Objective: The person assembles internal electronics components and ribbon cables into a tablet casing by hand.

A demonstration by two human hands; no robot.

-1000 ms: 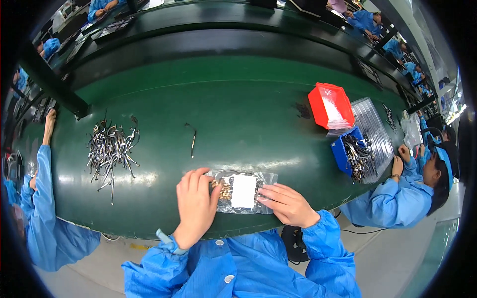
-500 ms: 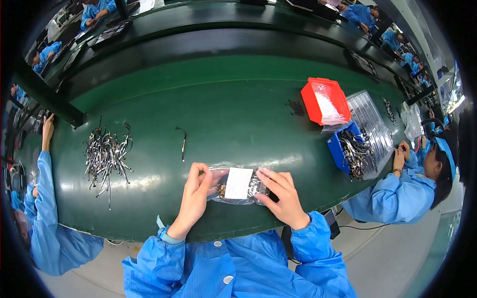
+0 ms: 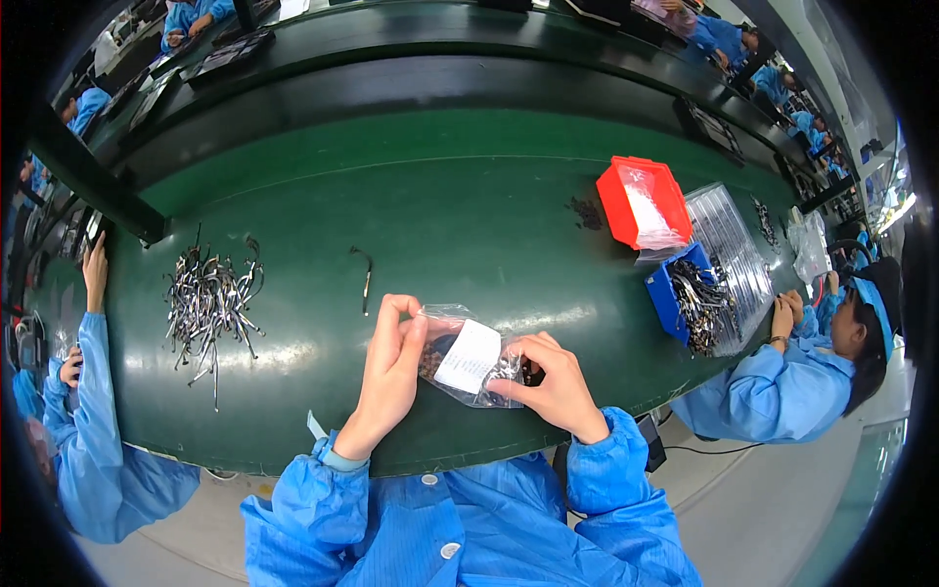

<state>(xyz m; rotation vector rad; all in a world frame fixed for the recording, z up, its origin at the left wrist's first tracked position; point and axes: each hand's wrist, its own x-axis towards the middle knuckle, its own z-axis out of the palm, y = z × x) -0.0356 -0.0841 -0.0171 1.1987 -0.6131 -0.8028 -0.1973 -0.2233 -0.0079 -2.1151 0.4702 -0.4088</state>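
Between my hands is a clear plastic bag [image 3: 448,385] of small dark and silvery parts, with a white paper label [image 3: 469,356] on its front. My left hand [image 3: 391,367] pinches the bag's upper left corner between thumb and fingers. My right hand [image 3: 553,380] grips the lower right side, thumb in front, fingers curled over the edge. The bag is tilted, its left end higher. Beyond it, one short dark cable piece [image 3: 367,282] lies alone on the green table [image 3: 440,225]. A heap of similar cable pieces [image 3: 210,298] lies to the left.
At the right stand a red bin [image 3: 616,201] with plastic bags, a blue bin [image 3: 665,305] full of cable pieces and a clear ribbed tray [image 3: 748,279]. Small black bits [image 3: 585,212] lie beside the red bin. Co-workers sit at both sides; one's arm [image 3: 95,338] rests on the left edge.
The bag has tilted, its left end rising with my left hand. My right hand has moved slightly left and its fingers have curled tighter around the bag's right side.
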